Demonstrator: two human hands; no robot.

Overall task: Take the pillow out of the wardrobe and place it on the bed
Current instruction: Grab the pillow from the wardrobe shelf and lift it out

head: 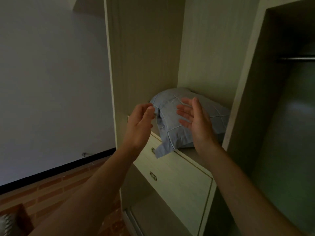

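Note:
A light blue quilted pillow (172, 133) lies on a shelf inside the pale wooden wardrobe (150, 57), one corner of its case hanging over the shelf's front edge. Both my arms reach toward it. My left hand (139, 123) hovers at the pillow's left end with relaxed, slightly curved fingers and holds nothing. My right hand (196, 120) is held in front of the pillow's middle, palm facing left, fingers straight and spread. Neither hand plainly touches the pillow. The bed is out of sight.
Two drawers with metal pulls (173, 178) sit below the shelf. To the right is a dark hanging compartment with a rail (296, 58). A white wall (51, 82) with black skirting and a red brick-pattern floor (56, 186) lie to the left.

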